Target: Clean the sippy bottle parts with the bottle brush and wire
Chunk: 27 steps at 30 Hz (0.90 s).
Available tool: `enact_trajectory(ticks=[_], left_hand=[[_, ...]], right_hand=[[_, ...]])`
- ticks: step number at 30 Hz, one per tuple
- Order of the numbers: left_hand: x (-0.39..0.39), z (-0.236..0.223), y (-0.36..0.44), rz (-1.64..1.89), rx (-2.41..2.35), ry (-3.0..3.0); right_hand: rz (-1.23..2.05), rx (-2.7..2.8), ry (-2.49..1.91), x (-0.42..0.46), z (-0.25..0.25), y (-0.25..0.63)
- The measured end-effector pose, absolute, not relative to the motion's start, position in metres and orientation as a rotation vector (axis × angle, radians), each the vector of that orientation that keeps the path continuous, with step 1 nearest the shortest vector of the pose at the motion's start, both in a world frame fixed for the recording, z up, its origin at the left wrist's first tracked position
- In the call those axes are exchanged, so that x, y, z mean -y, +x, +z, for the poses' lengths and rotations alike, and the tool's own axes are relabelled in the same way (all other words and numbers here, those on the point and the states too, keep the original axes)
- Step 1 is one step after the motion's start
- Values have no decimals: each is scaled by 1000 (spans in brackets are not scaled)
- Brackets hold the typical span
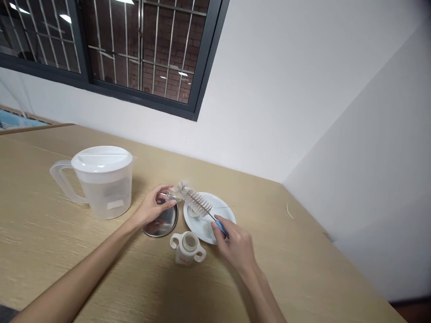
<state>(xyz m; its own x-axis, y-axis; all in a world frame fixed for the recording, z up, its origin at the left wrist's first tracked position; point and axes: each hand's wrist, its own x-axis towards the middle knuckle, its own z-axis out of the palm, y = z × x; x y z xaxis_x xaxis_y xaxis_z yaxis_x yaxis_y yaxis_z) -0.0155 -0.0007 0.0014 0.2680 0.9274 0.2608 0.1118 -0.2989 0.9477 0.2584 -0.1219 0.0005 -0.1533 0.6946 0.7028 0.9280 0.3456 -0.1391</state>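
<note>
In the head view, your left hand (151, 208) had its fingers closed lightly around a small clear piece (174, 194), thumb on the near side, over the steel disc (164, 224). Your right hand (235, 246) pinched the blue handle of the bristle brush (198, 202), whose head slanted toward ten o'clock and met the clear piece; how deep the tip sat, you could not have told from there.

Good work here called for lining the wire up with the opening, then turning the handle in small twists instead of shoving. Your left grip did best near the firm edge, snug but not squeezing (thin clear stuff buckles easily). Drawing the brush out along its own line would likely have kept the bristles from flicking or catching.

The white plate (230, 217) lay below the bristles, and the open, two-handled cup (185, 255) stood upright at the plate's seven o'clock, so a low right wrist risked a knock. The lidded pitcher (107, 197), at the disc's ten o'clock on the desk (134, 278), stood clear of both hands.
</note>
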Motion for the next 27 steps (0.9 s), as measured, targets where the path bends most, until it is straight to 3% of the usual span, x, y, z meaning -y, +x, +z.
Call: enact_trajectory(ticks=[17,27], left_hand=[[5,8,-11,1176,-996,1557],[2,4,-14,1127,-779,1185]], right_hand=[[-462,1765,-1454,121,4,264],[-366,1822,-1408,122,2,259]])
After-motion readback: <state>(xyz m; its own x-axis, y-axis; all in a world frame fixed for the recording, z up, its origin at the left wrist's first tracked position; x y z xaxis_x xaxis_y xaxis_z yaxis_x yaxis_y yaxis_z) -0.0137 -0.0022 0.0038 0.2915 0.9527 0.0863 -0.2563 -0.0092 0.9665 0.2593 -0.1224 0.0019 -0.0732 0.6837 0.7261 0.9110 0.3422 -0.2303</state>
